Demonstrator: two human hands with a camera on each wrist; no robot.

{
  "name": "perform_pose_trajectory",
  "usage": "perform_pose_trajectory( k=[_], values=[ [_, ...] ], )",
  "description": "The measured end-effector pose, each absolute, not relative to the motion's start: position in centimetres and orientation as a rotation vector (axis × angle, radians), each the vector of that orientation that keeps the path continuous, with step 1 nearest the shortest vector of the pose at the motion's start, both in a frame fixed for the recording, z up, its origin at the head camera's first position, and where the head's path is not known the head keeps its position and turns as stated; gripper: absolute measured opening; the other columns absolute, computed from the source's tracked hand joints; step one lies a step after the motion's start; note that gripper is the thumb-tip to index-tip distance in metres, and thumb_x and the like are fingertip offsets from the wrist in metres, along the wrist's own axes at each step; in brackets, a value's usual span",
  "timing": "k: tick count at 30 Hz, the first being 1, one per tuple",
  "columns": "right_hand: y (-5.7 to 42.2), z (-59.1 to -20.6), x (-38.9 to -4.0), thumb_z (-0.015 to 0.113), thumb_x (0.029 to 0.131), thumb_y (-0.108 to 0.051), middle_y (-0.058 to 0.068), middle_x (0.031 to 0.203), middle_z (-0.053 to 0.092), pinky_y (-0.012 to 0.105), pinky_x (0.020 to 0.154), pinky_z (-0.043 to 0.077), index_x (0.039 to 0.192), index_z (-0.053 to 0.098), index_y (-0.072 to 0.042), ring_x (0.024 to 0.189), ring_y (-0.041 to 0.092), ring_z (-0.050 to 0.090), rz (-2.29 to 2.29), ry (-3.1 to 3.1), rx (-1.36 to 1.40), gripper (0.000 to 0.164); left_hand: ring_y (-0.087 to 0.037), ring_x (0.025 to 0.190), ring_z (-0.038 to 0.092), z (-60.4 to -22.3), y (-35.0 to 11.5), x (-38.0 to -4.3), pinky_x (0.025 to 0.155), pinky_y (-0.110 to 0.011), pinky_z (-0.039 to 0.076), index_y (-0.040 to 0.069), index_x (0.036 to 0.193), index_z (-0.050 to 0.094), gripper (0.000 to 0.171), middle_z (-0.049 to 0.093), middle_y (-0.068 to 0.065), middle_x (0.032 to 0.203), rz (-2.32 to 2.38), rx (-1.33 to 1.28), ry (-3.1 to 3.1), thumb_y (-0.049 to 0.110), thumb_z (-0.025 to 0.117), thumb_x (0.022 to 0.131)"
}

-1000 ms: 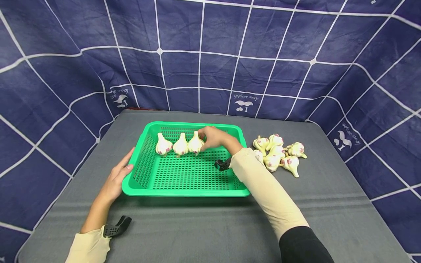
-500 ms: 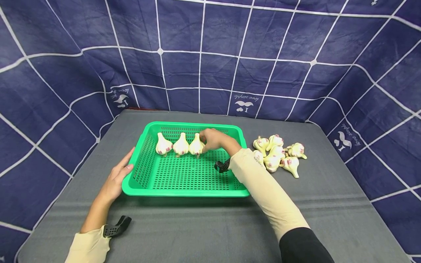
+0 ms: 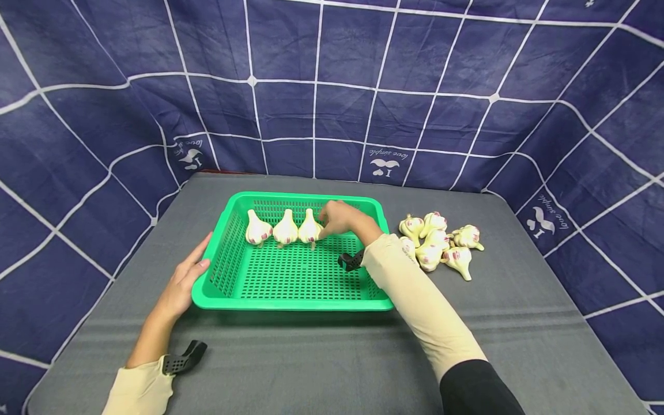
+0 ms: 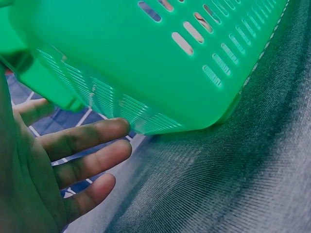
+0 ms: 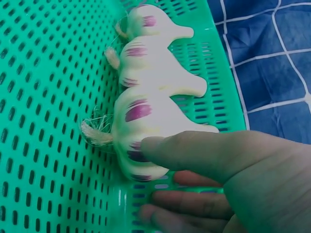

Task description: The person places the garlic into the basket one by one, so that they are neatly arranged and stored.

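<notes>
Three garlic bulbs point(image 3: 285, 230) in green basket point(image 3: 295, 304), right hand point(image 3: 342, 219) spread against one, left hand point(image 3: 181, 283) spread

I have a table spread with grey ribbed cloth point(image 3: 306, 357) in front of me. Standing directly on it is a green perforated plastic basket point(image 3: 295, 305); to my right, beside the basket, garlic bulbs point(image 3: 437, 239) lie loosely clustered, several touching.

Our head view looks forward and down across the worktop point(image 3: 321, 363); our left wrist view sits close outside the basket point(image 4: 112, 73); our right wrist view looks closely into it, sharing three garlic bulbs point(image 5: 150, 68) with the head view.
</notes>
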State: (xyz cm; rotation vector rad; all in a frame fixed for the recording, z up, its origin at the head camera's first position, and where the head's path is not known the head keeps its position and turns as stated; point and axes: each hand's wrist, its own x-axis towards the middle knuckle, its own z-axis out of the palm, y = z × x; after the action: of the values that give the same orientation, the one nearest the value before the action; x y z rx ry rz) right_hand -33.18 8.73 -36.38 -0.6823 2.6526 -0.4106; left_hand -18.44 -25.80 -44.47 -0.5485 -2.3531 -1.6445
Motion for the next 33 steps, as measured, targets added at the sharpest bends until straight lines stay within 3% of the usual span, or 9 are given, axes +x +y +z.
perform_pose_trajectory(
  k=[2,5,7,9,12,15,18,22,33],
  values=[
    [8.8,-36.3,-33.1,0.080,0.085,-0.029,0.009,0.131,0.061,0.033,0.088,0.050,0.125,0.066,-0.003,0.106,0.021,0.059,-0.385,2.673,-0.672,0.049,0.008,0.121,0.042,-44.5,-25.8,-18.5,0.098,-0.008,0.029,0.004,0.153,0.032,0.050,0.043,0.011,0.145,-1.630,-0.550,-2.355,0.007,0.038,0.104],
    [8.8,-36.1,-33.1,0.079,0.085,-0.029,0.004,0.096,0.062,0.027,0.070,0.044,0.090,0.068,-0.003,0.076,0.013,0.050,-0.368,2.663,-0.677,0.029,0.008,0.124,0.039,-44.5,-25.8,-18.5,0.100,-0.008,0.027,0.005,0.153,0.033,0.050,0.041,-0.005,0.149,-1.608,-0.543,-2.361,0.007,0.038,0.103],
    [8.9,-36.0,-33.0,0.080,0.085,-0.028,-0.002,0.081,0.051,0.026,0.062,0.035,0.073,0.056,-0.008,0.063,0.010,0.035,-0.377,2.669,-0.689,0.033,0.009,0.125,0.038,-44.5,-25.7,-18.5,0.100,-0.008,0.027,0.005,0.153,0.033,0.050,0.040,-0.011,0.150,-1.596,-0.537,-2.366,0.008,0.039,0.103],
    [9.0,-35.8,-33.0,0.078,0.086,-0.027,-0.001,0.073,0.030,0.028,0.058,0.026,0.067,0.036,-0.012,0.058,0.013,0.020,-0.379,2.651,-0.693,0.049,0.009,0.124,0.039,-44.6,-25.7,-18.5,0.099,-0.008,0.027,0.005,0.153,0.033,0.050,0.041,-0.007,0.149,-1.596,-0.534,-2.368,0.008,0.039,0.103],
    [9.2,-35.2,-32.8,0.079,0.085,-0.028,-0.004,0.072,0.036,0.027,0.059,0.028,0.064,0.041,-0.015,0.058,0.009,0.022,-0.365,2.667,-0.685,0.046,0.009,0.120,0.043,-44.6,-25.7,-18.4,0.098,-0.008,0.029,0.005,0.153,0.032,0.050,0.043,0.009,0.145,-1.614,-0.543,-2.364,0.007,0.038,0.104],
    [9.5,-34.4,-32.4,0.077,0.087,-0.032,0.001,0.075,0.048,0.028,0.070,0.037,0.067,0.051,-0.009,0.062,0.010,0.030,-0.332,2.660,-0.681,0.040,0.005,0.110,0.052,-44.5,-25.7,-18.3,0.094,-0.010,0.035,0.003,0.153,0.031,0.050,0.048,0.021,0.136,-1.664,-0.549,-2.345,0.006,0.037,0.104],
    [9.9,-33.4,-31.8,0.076,0.087,-0.035,0.009,0.110,0.068,0.037,0.095,0.046,0.096,0.073,-0.003,0.090,0.018,0.059,-0.335,2.681,-0.673,0.033,0.000,0.094,0.061,-44.4,-25.7,-18.3,0.086,-0.012,0.042,0.003,0.153,0.030,0.050,0.058,0.022,0.121,-1.721,-0.544,-2.322,0.004,0.036,0.104],
    [10.5,-32.4,-31.2,0.074,0.089,-0.034,0.010,0.133,0.060,0.042,0.100,0.044,0.127,0.065,-0.001,0.129,0.034,0.046,-0.367,2.679,-0.632,0.051,-0.003,0.089,0.064,-44.3,-25.8,-18.4,0.083,-0.013,0.044,0.004,0.154,0.031,0.050,0.062,0.020,0.115,-1.743,-0.539,-2.314,0.004,0.035,0.104],
    [12.0,-32.0,-29.0,0.072,0.091,-0.034,0.016,0.119,0.068,0.038,0.091,0.050,0.130,0.060,0.004,0.104,0.024,0.067,-0.481,2.673,-0.787,0.056,0.008,0.122,0.041,-44.5,-25.8,-18.4,0.099,-0.008,0.028,0.005,0.153,0.033,0.050,0.042,0.020,0.142,-1.634,-0.554,-2.343,0.006,0.038,0.103]
  ],
)
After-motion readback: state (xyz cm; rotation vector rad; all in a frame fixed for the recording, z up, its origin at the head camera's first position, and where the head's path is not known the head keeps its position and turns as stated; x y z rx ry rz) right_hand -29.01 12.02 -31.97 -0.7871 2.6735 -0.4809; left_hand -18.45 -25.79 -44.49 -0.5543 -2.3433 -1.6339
